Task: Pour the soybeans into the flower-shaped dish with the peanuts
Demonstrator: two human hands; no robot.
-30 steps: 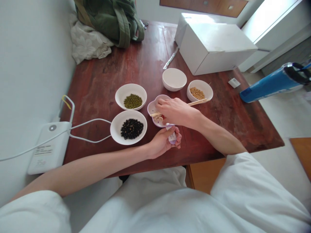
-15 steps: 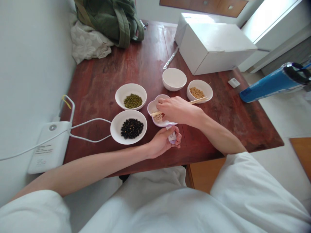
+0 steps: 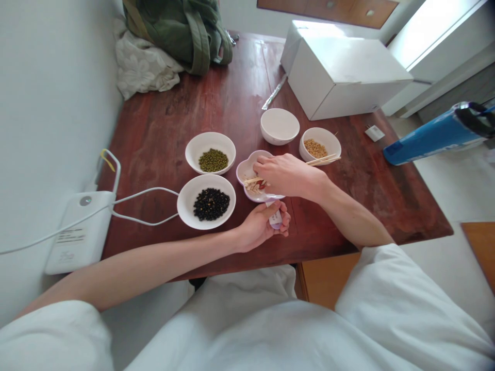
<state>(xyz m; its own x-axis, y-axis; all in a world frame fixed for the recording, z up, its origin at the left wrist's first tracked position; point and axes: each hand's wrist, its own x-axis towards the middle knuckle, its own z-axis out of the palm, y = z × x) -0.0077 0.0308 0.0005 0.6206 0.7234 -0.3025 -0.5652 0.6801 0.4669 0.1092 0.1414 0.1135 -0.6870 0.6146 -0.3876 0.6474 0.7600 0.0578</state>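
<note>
My right hand [image 3: 284, 172] is closed round a pair of chopsticks [image 3: 323, 161], held almost level over a white flower-shaped bowl [image 3: 243, 170] with a purple rim. The chopstick tips reach down into the bowl, among pale pieces [image 3: 255, 188] and something reddish, partly covered by my fingers. Just in front of that bowl, my left hand [image 3: 259, 226] is wrapped round a purple piece with a white label [image 3: 275, 216], which looks like the bowl's handle. To the left stand a bowl of black beans [image 3: 211, 204] and a bowl of green mung beans [image 3: 213, 160].
Behind the flower-shaped bowl are a white bowl [image 3: 280, 126] and a bowl of yellow soybeans [image 3: 315, 149]. A large white box [image 3: 344, 72] and a blue bottle [image 3: 433, 135] stand right. A power bank [image 3: 79, 234] with cables lies left, and a green bag [image 3: 178, 33] sits at the back.
The chopsticks have shifted slightly and their tips now sit closer to my fingers. More of the reddish and pale contents shows. My left hand keeps its grip.
</note>
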